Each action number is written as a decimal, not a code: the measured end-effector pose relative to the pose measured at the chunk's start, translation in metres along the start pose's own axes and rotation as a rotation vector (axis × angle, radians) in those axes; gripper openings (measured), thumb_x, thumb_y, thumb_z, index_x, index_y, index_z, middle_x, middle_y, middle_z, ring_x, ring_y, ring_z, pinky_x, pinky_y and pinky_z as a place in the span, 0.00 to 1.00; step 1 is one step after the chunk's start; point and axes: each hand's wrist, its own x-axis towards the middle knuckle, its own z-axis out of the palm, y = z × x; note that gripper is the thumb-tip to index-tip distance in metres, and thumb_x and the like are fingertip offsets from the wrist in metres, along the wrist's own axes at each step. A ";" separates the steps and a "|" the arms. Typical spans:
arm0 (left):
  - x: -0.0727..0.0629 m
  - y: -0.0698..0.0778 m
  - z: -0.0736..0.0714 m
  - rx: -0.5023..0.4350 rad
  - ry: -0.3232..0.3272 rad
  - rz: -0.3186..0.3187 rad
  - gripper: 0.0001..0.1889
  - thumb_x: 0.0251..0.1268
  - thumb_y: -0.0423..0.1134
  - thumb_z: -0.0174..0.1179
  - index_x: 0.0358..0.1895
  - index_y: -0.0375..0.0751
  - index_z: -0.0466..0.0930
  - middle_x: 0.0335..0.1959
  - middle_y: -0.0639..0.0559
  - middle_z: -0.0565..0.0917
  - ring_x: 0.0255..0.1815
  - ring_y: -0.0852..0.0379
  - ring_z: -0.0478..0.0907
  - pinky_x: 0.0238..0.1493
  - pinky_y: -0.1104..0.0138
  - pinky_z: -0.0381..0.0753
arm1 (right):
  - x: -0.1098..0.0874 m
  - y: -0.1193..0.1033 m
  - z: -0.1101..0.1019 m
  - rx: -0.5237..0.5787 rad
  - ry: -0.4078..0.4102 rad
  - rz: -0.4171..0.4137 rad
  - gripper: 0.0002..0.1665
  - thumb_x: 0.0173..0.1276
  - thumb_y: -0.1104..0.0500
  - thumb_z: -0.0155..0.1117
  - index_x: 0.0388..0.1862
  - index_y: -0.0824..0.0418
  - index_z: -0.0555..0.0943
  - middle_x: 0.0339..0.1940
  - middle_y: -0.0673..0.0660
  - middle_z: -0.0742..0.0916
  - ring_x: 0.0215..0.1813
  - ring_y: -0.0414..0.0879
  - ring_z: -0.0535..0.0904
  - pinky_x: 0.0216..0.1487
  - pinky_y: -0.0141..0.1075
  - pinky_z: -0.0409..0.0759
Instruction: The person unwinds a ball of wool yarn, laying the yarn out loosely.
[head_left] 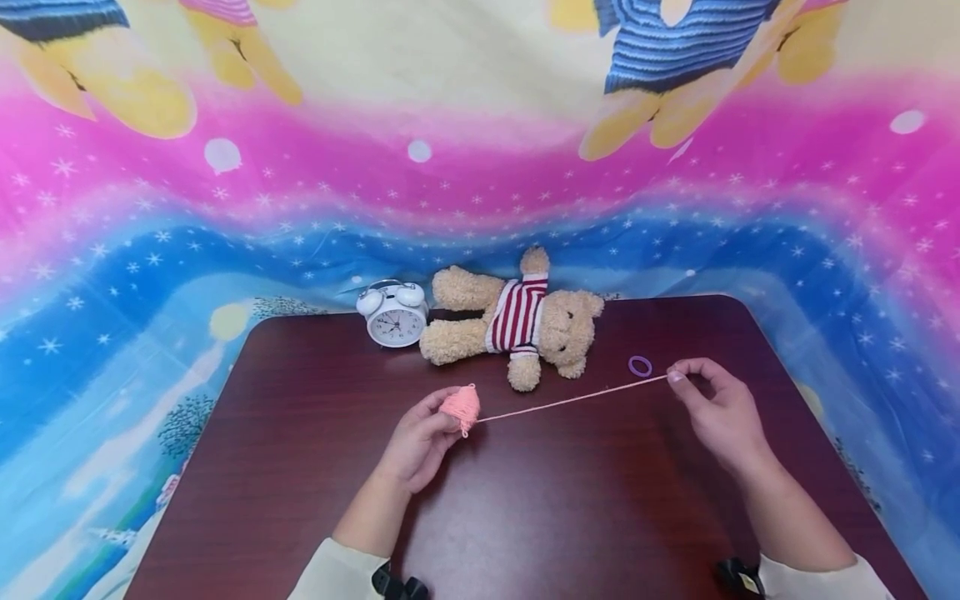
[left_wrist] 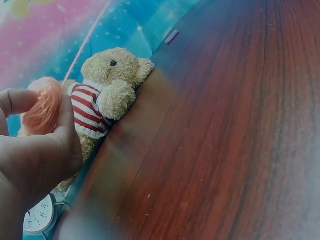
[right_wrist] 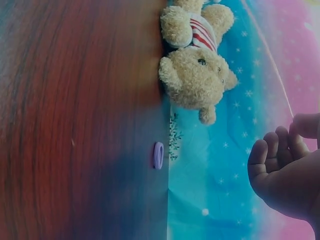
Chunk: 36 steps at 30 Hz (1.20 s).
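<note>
A small wound ball of salmon-pink yarn (head_left: 462, 406) is held between the thumb and fingers of my left hand (head_left: 422, 442), above the middle of the table. From it a single strand (head_left: 570, 401) runs taut to the right. My right hand (head_left: 723, 408) pinches the strand's far end between thumb and forefinger. In the left wrist view the yarn ball (left_wrist: 44, 107) sits between thumb and fingertips, the strand leading up and away. The right wrist view shows the remaining fingers of my right hand (right_wrist: 285, 170) loosely curled below the pinch.
A teddy bear (head_left: 517, 321) in a red-and-white striped shirt lies on its back along the table's far edge. Left of its feet stands a white twin-bell alarm clock (head_left: 396, 321). A purple ring (head_left: 640, 366) lies near my right hand. Behind the dark table (head_left: 525, 517) hangs a patterned cloth (head_left: 480, 192).
</note>
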 end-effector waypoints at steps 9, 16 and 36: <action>-0.001 0.002 -0.006 -0.008 -0.006 0.003 0.26 0.63 0.21 0.56 0.61 0.46 0.64 0.49 0.50 0.81 0.39 0.57 0.81 0.47 0.64 0.80 | -0.003 0.012 -0.010 -0.078 -0.040 0.042 0.19 0.81 0.47 0.59 0.52 0.62 0.81 0.48 0.54 0.84 0.46 0.40 0.76 0.42 0.24 0.73; 0.001 0.007 -0.012 0.001 0.005 0.000 0.36 0.65 0.20 0.59 0.74 0.48 0.64 0.54 0.47 0.79 0.46 0.55 0.82 0.49 0.64 0.82 | -0.006 0.022 -0.021 -0.130 -0.064 0.079 0.22 0.81 0.43 0.57 0.53 0.60 0.80 0.51 0.57 0.84 0.47 0.41 0.75 0.42 0.28 0.73; -0.004 0.016 -0.033 0.055 0.202 0.099 0.24 0.76 0.28 0.58 0.71 0.34 0.65 0.52 0.51 0.83 0.46 0.56 0.84 0.58 0.56 0.83 | -0.005 0.039 -0.043 -0.119 -0.035 0.126 0.22 0.81 0.43 0.57 0.55 0.60 0.80 0.43 0.45 0.85 0.44 0.37 0.77 0.38 0.24 0.74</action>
